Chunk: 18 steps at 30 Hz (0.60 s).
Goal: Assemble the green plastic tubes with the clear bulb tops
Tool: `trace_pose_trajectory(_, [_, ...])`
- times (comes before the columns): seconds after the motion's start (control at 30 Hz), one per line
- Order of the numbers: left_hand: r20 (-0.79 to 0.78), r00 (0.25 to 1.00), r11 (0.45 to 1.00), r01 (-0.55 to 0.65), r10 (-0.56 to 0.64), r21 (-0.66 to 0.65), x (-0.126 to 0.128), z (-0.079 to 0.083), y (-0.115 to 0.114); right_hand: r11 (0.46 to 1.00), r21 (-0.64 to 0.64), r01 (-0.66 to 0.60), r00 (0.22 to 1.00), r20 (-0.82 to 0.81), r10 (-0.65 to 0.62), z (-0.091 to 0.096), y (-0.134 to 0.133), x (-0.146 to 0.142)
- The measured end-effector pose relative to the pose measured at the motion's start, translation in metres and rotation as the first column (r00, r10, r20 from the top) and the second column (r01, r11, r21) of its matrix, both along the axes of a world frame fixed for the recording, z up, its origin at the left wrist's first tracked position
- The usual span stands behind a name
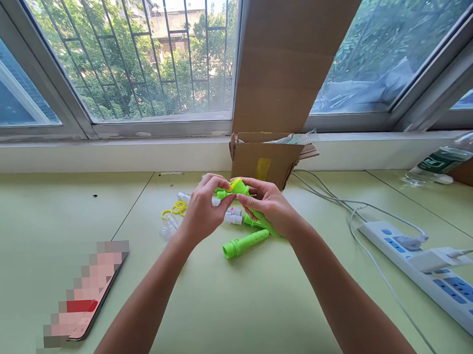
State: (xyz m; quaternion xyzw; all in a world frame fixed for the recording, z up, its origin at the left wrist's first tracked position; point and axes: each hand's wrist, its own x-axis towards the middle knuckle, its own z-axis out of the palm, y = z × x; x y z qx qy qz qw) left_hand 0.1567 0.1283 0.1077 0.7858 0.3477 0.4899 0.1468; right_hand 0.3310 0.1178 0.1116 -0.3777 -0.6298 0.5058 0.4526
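Note:
Both hands meet over the middle of the table around a bright green plastic tube with a wider head [242, 188]. My right hand [272, 204] is closed round this green tube, and its shaft slants down below the palm. A yellow ring [234, 184] sits at the head, pinched by the fingers of my left hand [201, 206]; its exact fit is partly hidden. Under the hands lie a second green tube [246, 243] with a threaded end, white cylinders [233, 217] and another green threaded part. Several yellow rings [178, 208] and clear plastic pieces [170, 226] lie left.
A cardboard box [265, 159] holding plastic bags stands against the sill. On the right are a white power strip [424, 283] with plugged-in chargers, loose cables [353, 213] and a water bottle [445, 155]. A phone [88, 295] lies on the left.

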Motion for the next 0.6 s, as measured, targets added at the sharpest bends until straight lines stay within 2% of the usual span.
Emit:
trace_pose_trajectory(0.23, [-0.023, 1.000, 0.998, -0.012, 0.011, -0.059, -0.004, 0.004, -0.002, 0.999, -0.036, -0.009, 1.000, 0.006, 0.010, 0.002, -0.002, -0.002])
trace_pose_trajectory(0.6, [0.032, 0.999, 0.994, 0.045, -0.042, -0.098, -0.009, 0.017, -0.012, 0.991, -0.007, -0.137, 0.988, 0.069, 0.137, 0.004, -0.006, 0.002])
